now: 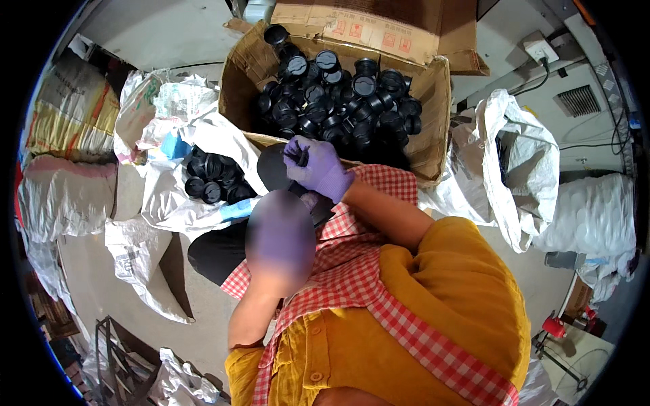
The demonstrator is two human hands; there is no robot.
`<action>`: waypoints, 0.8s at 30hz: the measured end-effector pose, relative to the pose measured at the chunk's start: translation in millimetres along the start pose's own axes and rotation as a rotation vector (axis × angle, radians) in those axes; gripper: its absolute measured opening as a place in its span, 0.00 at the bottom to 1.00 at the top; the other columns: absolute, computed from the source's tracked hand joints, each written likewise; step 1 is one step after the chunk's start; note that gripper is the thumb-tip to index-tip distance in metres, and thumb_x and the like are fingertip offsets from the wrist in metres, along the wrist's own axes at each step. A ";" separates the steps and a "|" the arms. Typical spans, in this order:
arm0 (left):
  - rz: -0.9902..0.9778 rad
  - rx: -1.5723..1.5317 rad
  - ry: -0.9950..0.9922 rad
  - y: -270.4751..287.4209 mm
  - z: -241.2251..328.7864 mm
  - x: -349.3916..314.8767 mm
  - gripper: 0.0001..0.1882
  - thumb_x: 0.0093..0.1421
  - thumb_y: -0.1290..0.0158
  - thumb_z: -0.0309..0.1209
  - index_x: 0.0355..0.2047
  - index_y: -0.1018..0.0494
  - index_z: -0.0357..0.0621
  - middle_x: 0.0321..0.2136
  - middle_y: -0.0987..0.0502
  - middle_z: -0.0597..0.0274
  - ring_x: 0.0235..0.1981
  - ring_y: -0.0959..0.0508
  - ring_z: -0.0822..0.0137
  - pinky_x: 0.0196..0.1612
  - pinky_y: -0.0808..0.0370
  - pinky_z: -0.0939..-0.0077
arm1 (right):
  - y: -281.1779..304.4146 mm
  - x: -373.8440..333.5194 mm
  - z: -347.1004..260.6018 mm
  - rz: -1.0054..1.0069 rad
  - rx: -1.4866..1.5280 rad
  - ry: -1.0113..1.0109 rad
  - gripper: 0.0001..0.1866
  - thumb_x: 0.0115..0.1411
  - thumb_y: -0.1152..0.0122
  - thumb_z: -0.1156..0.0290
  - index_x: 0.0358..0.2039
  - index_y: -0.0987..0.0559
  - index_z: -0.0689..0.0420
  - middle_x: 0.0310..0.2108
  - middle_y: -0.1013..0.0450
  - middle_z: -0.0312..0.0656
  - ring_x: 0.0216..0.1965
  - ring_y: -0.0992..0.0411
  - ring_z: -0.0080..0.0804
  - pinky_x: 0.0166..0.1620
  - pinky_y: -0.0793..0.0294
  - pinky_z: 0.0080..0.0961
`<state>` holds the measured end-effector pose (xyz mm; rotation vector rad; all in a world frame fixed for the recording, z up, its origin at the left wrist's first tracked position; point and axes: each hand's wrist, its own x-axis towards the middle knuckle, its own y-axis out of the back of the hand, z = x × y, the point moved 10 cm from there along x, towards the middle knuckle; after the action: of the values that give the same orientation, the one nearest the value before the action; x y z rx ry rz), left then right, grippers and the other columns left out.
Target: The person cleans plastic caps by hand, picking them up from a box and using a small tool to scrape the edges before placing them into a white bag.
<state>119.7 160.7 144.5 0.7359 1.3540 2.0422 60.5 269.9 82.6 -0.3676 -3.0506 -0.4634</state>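
Observation:
My right hand (319,169), in a purple glove, is closed with its fingers curled round small dark pieces (296,154), whose kind I cannot make out. It is held over my lap, just off the near side of an open cardboard box (437,122) heaped with round black plastic caps (363,84). My left hand (283,233), also in a purple glove, is lower and to the left, over the red checked apron (345,277). A blur covers its fingers, so what it holds does not show. Something black lies partly hidden between the two hands.
An open white sack (169,203) at the left holds more black caps (215,177). Another white sack (525,162) stands open at the right. Stacked sacks (68,196) line the far left, and a metal frame (112,358) stands at the lower left.

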 end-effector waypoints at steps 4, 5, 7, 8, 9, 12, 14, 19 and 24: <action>-0.019 0.029 -0.025 6.8 3.5 -7.3 0.24 0.38 0.39 0.35 0.40 0.27 0.63 0.36 0.35 0.52 0.39 0.31 0.51 0.36 0.30 0.62 | -13.6 1.2 -5.6 0.012 -0.083 0.077 0.09 0.44 0.41 0.72 0.28 0.27 0.61 0.21 0.29 0.44 0.22 0.29 0.33 0.31 0.29 0.24; -0.012 0.000 -0.009 11.0 2.1 -9.3 0.23 0.37 0.39 0.35 0.39 0.27 0.61 0.35 0.34 0.52 0.38 0.31 0.51 0.36 0.30 0.62 | -21.6 1.0 -4.4 0.002 -0.080 0.075 0.07 0.46 0.43 0.71 0.26 0.27 0.60 0.22 0.28 0.45 0.24 0.27 0.38 0.32 0.28 0.27; 0.002 -0.062 0.020 21.5 1.2 -13.0 0.21 0.36 0.38 0.34 0.35 0.26 0.59 0.34 0.33 0.53 0.37 0.30 0.51 0.35 0.30 0.63 | -22.7 3.4 -13.8 0.067 -0.326 0.234 0.07 0.47 0.45 0.71 0.27 0.27 0.59 0.24 0.28 0.46 0.26 0.27 0.41 0.32 0.27 0.30; 0.066 -0.073 0.018 37.2 4.1 -18.9 0.19 0.37 0.38 0.33 0.34 0.25 0.57 0.33 0.33 0.53 0.36 0.30 0.51 0.35 0.30 0.64 | -23.6 6.3 -16.8 0.098 -0.447 0.317 0.07 0.48 0.46 0.71 0.27 0.27 0.59 0.24 0.27 0.46 0.26 0.27 0.43 0.33 0.27 0.31; 0.127 -0.080 0.015 55.2 6.6 -29.0 0.18 0.37 0.38 0.32 0.32 0.25 0.55 0.32 0.32 0.53 0.35 0.30 0.52 0.35 0.30 0.65 | 9.7 30.3 15.9 0.175 -0.522 0.112 0.07 0.49 0.46 0.70 0.28 0.27 0.57 0.24 0.27 0.46 0.27 0.27 0.44 0.32 0.27 0.33; 0.324 -0.259 0.100 89.9 -17.1 -52.6 0.16 0.40 0.41 0.26 0.33 0.25 0.47 0.31 0.30 0.53 0.34 0.28 0.54 0.36 0.31 0.67 | 110.4 32.8 53.8 0.437 -0.680 -0.026 0.08 0.49 0.45 0.68 0.30 0.27 0.57 0.24 0.27 0.49 0.29 0.27 0.49 0.32 0.29 0.42; 0.398 -0.029 0.015 110.2 -38.4 -35.8 0.23 0.40 0.39 0.25 0.41 0.28 0.41 0.33 0.29 0.52 0.37 0.28 0.54 0.40 0.30 0.67 | 105.3 17.2 38.9 0.387 -0.511 0.058 0.08 0.50 0.43 0.67 0.26 0.29 0.57 0.24 0.27 0.49 0.27 0.28 0.50 0.30 0.29 0.40; 0.544 -0.244 0.462 51.3 -236.8 -24.0 0.26 0.43 0.42 0.28 0.46 0.29 0.46 0.44 0.32 0.50 0.45 0.30 0.49 0.48 0.32 0.66 | 157.1 -8.7 -49.9 0.439 -0.355 0.111 0.10 0.51 0.39 0.66 0.30 0.26 0.58 0.26 0.25 0.46 0.29 0.26 0.38 0.35 0.28 0.28; -0.228 0.032 0.765 -67.6 -312.1 -47.3 0.39 0.39 0.38 0.42 0.54 0.35 0.48 0.60 0.49 0.40 0.60 0.45 0.45 0.60 0.43 0.64 | 300.8 -97.9 -122.3 0.903 -0.338 0.245 0.09 0.55 0.40 0.71 0.35 0.25 0.60 0.29 0.26 0.38 0.30 0.30 0.23 0.36 0.30 0.21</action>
<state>-59.6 -44.1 -29.1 -0.2373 1.7644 2.1964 226.8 490.4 279.5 -1.4570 -2.2240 -0.8406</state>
